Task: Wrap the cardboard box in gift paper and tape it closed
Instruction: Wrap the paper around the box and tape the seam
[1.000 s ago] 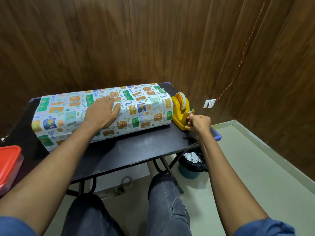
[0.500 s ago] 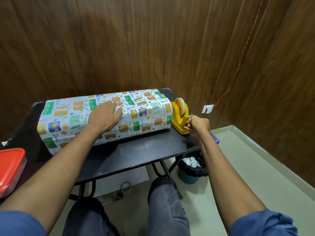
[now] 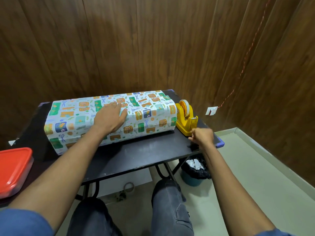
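Note:
A long box covered in patterned gift paper (image 3: 150,114) lies across the black table (image 3: 136,155). My left hand (image 3: 110,117) lies flat on top of it near the middle, pressing the paper down. A yellow tape dispenser (image 3: 186,119) with a roll of tape stands just past the box's right end. My right hand (image 3: 202,136) is in front of the dispenser's cutter, a short way toward me, with fingers pinched together as if on a strip of clear tape; the tape itself is too faint to make out.
A red-lidded container (image 3: 13,171) sits at the table's left edge. Under the right corner stands a small bin (image 3: 194,169) lined with a black bag. Wood-panelled walls close in behind and to the right. My knees are below the table's front edge.
My right hand has drawn back from the dispenser's cutter toward me. The left hand has stayed flat on the box. The camera has tilted a little.

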